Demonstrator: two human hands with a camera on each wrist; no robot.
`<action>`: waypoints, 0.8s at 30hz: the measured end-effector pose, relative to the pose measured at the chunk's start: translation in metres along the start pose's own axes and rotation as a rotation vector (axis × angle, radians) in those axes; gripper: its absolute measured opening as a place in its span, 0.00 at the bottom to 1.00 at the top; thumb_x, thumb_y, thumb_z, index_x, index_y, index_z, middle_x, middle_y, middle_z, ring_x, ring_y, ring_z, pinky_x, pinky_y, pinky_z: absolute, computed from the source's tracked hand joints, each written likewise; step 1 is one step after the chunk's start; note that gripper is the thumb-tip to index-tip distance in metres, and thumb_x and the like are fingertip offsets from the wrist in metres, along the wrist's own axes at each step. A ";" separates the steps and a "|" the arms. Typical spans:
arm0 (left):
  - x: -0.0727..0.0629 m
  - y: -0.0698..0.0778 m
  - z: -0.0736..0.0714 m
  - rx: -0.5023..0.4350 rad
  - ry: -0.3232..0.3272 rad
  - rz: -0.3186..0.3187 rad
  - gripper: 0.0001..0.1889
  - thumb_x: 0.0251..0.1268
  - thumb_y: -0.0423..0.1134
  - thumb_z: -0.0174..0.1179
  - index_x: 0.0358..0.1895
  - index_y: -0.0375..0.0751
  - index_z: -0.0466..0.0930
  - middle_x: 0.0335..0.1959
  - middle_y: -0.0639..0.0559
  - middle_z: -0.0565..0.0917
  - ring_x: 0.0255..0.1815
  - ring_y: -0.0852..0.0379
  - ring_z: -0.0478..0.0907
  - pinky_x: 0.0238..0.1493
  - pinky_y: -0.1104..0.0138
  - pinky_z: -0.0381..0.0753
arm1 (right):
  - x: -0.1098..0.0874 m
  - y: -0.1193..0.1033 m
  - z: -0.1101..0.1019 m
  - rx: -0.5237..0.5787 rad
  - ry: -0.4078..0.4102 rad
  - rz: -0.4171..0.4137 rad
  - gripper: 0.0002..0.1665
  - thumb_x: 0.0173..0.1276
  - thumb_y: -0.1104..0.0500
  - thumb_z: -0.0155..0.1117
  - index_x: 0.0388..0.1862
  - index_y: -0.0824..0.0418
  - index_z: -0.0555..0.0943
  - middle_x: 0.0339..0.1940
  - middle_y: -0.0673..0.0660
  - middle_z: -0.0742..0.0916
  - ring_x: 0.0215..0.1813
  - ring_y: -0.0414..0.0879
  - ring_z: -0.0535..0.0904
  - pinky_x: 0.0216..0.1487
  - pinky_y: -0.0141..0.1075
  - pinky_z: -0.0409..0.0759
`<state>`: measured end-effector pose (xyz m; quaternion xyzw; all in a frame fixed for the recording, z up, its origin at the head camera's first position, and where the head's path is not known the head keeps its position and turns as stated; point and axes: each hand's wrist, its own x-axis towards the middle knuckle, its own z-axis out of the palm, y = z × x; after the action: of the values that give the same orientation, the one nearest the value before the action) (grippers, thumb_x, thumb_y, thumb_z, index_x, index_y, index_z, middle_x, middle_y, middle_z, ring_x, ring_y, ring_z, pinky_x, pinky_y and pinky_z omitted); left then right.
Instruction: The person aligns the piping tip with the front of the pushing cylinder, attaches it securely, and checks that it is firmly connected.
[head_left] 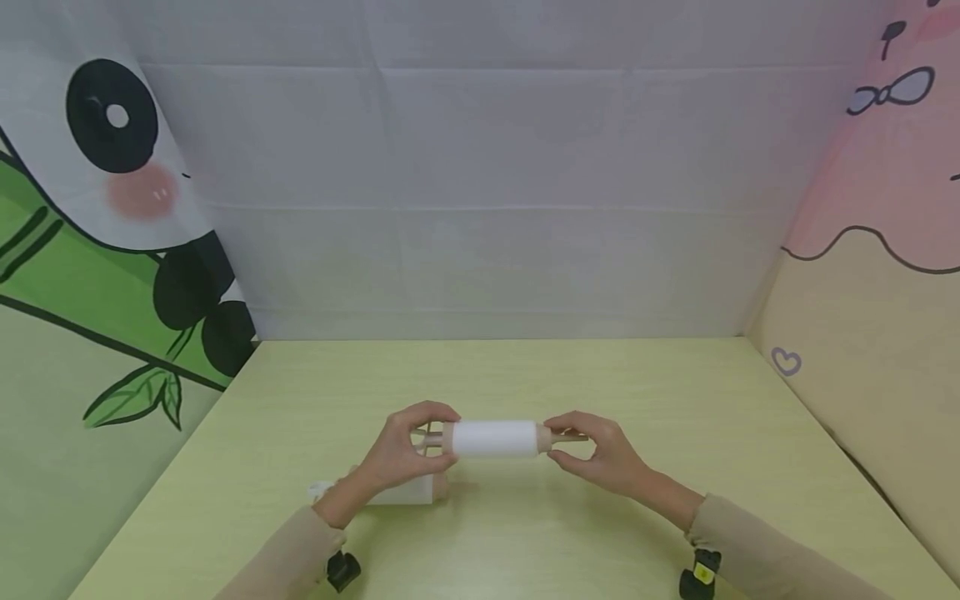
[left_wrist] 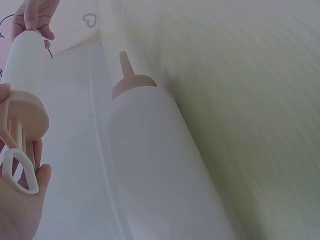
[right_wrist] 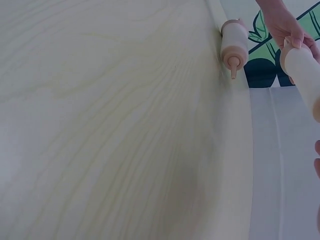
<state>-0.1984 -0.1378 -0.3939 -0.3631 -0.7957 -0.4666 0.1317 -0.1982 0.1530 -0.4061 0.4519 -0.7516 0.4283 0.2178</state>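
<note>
A white syringe-like tube [head_left: 495, 439] with beige end caps is held level above the table by both hands. My left hand [head_left: 408, 442] grips its left end between thumb and fingers, around the beige cap [left_wrist: 30, 115]. Beside that palm stick out the plunger rod and its white ring handle [left_wrist: 31, 182]. At the other end, the fingertips of my right hand [head_left: 603, 450] pinch the tube near its beige cap and thin nozzle [head_left: 568, 437]. A second similar tube [head_left: 405, 492] lies on the table behind my left wrist in the head view, its beige nozzle [left_wrist: 126, 65] pointing right.
The pale wood-grain table [head_left: 600, 533] reaches to a grey cloth backdrop [head_left: 495, 167]. Cartoon-printed panels stand at the left [head_left: 112, 292] and the right [head_left: 870, 333]. Dark wrist cameras hang under both sleeves.
</note>
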 end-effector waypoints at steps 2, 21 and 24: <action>0.000 0.000 0.000 0.002 -0.002 0.000 0.20 0.38 0.23 0.69 0.41 0.32 0.78 0.40 0.41 0.80 0.42 0.58 0.76 0.42 0.57 0.78 | -0.001 -0.001 0.000 0.001 -0.004 0.017 0.20 0.44 0.76 0.70 0.40 0.72 0.78 0.36 0.64 0.84 0.34 0.54 0.81 0.31 0.43 0.81; -0.002 0.000 0.001 -0.011 0.001 0.007 0.20 0.38 0.22 0.69 0.41 0.32 0.78 0.40 0.40 0.80 0.43 0.60 0.75 0.41 0.57 0.78 | -0.001 -0.001 -0.001 -0.005 0.002 -0.010 0.20 0.42 0.77 0.69 0.38 0.72 0.77 0.33 0.63 0.84 0.32 0.56 0.80 0.30 0.46 0.81; -0.003 -0.001 0.002 -0.012 0.003 0.016 0.20 0.38 0.22 0.69 0.41 0.33 0.78 0.39 0.40 0.80 0.43 0.60 0.75 0.41 0.57 0.78 | -0.001 -0.001 -0.002 -0.005 -0.006 0.000 0.21 0.42 0.77 0.69 0.40 0.73 0.76 0.35 0.64 0.83 0.34 0.56 0.81 0.31 0.46 0.81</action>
<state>-0.1972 -0.1379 -0.3970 -0.3698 -0.7896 -0.4710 0.1344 -0.1968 0.1544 -0.4051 0.4525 -0.7533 0.4252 0.2168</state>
